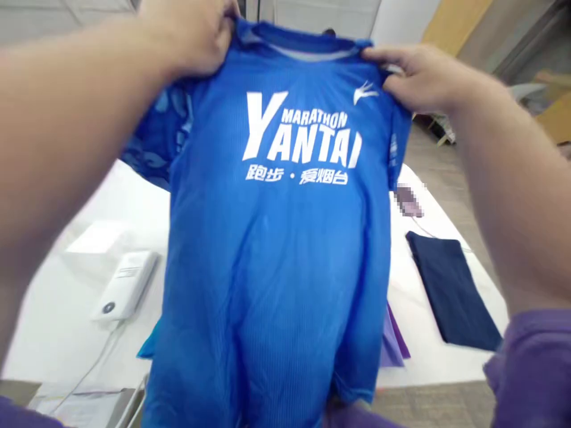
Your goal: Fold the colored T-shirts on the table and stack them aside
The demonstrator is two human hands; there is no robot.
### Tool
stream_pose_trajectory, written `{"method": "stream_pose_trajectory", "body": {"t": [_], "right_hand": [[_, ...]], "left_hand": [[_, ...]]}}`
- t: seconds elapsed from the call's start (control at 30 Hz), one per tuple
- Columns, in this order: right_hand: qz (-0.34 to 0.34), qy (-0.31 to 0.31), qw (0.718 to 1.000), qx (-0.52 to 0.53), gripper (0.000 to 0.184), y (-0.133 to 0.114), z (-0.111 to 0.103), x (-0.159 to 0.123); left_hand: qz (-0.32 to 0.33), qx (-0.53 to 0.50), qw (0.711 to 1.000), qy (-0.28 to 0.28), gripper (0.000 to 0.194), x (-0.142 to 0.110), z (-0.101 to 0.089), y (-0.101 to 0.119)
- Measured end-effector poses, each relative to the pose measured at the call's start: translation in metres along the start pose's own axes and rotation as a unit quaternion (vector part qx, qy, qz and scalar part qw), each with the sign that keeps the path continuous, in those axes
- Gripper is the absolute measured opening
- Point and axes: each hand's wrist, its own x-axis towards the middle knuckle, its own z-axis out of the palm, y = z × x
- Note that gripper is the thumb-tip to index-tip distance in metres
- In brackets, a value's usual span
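Note:
A blue short-sleeved T-shirt [267,249] hangs spread out in front of me, with white "Marathon Yantai" lettering on its chest. My left hand [191,35] is closed on the shoulder beside the collar at upper left. At the other shoulder, my right hand [414,77] pinches the fabric between thumb and fingers. The patterned left-side sleeve hangs below my left forearm. Behind the shirt, its body hides the middle of the white table [428,368]. Folded purple cloth [392,345] shows at the shirt's lower right edge.
Dark navy folded cloth [450,291] lies on the table at right. A white device with a cable [127,285] is at left, near a white box-like item [96,238]. A pixelated purplish object [408,200] rests at the far right edge. Grey floor [439,160] shows beyond.

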Motion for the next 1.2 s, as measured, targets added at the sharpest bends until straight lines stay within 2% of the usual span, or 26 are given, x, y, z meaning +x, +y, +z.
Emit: {"method": "stream_pose_trajectory", "body": {"t": [0.03, 0.07, 0.13, 0.17, 0.2, 0.27, 0.37, 0.47, 0.53, 0.63, 0.7, 0.77, 0.83, 0.9, 0.97, 1.0, 1.07, 1.13, 1.2], "right_hand": [[0.014, -0.035, 0.998, -0.058, 0.082, 0.029, 0.03, 0.009], [0.03, -0.066, 0.994, -0.085, 0.084, 0.059, 0.059, 0.016], [0.046, -0.103, 0.99, -0.088, 0.072, 0.119, 0.105, 0.024], [0.049, -0.111, 0.99, -0.072, 0.062, 0.147, 0.12, 0.023], [0.047, -0.113, 0.991, -0.059, 0.053, 0.171, 0.127, 0.018], [0.043, -0.11, 0.992, -0.041, 0.04, 0.209, 0.123, -0.004], [0.096, -0.11, 0.987, -0.061, 0.034, 0.246, 0.085, -0.072], [0.228, -0.105, 0.96, -0.122, 0.031, 0.269, 0.037, -0.174], [0.321, -0.072, 0.93, -0.165, 0.032, 0.278, 0.012, -0.248], [0.434, -0.009, 0.875, -0.213, 0.035, 0.279, -0.009, -0.344], [0.473, 0.014, 0.85, -0.232, 0.036, 0.272, -0.012, -0.389], [0.484, 0.032, 0.841, -0.239, 0.035, 0.261, -0.011, -0.418], [0.477, 0.052, 0.848, -0.225, 0.031, 0.248, -0.011, -0.436], [0.444, 0.077, 0.872, -0.193, 0.025, 0.231, -0.017, -0.45], [0.377, 0.093, 0.909, -0.153, 0.021, 0.212, -0.029, -0.465], [0.335, 0.083, 0.93, -0.128, 0.021, 0.202, -0.037, -0.473], [0.262, 0.02, 0.962, -0.07, 0.025, 0.182, -0.051, -0.488], [0.229, -0.04, 0.972, -0.035, 0.031, 0.169, -0.06, -0.5], [0.235, -0.048, 0.97, -0.043, 0.038, 0.165, -0.058, -0.507]], "left_hand": [[0.009, -0.02, 1.0, 0.005, 0.059, 0.01, 0.033, 0.006], [0.016, -0.042, 0.999, 0.005, 0.057, 0.018, 0.069, 0.013], [0.019, -0.074, 0.997, -0.011, 0.054, 0.032, 0.143, 0.029], [0.013, -0.085, 0.996, -0.02, 0.052, 0.038, 0.176, 0.037], [0.006, -0.101, 0.995, -0.023, 0.052, 0.042, 0.204, 0.043], [-0.008, -0.142, 0.989, -0.033, 0.055, 0.045, 0.243, 0.054], [-0.007, -0.193, 0.979, -0.071, 0.061, 0.033, 0.272, 0.068], [0.009, -0.217, 0.971, -0.104, 0.063, 0.006, 0.284, 0.088], [0.009, -0.227, 0.968, -0.11, 0.063, -0.014, 0.286, 0.108], [0.017, -0.228, 0.967, -0.108, 0.064, -0.039, 0.277, 0.147], [0.033, -0.23, 0.967, -0.107, 0.061, -0.054, 0.261, 0.176], [0.052, -0.238, 0.964, -0.105, 0.06, -0.068, 0.239, 0.206], [0.08, -0.253, 0.958, -0.106, 0.06, -0.083, 0.215, 0.233], [0.117, -0.284, 0.944, -0.118, 0.058, -0.097, 0.194, 0.258], [0.154, -0.315, 0.925, -0.144, 0.053, -0.11, 0.178, 0.283], [0.168, -0.327, 0.917, -0.158, 0.05, -0.116, 0.173, 0.296], [0.194, -0.341, 0.901, -0.184, 0.045, -0.128, 0.169, 0.327], [0.218, -0.356, 0.885, -0.207, 0.045, -0.141, 0.173, 0.362], [0.239, -0.375, 0.865, -0.234, 0.049, -0.155, 0.183, 0.4]]}}
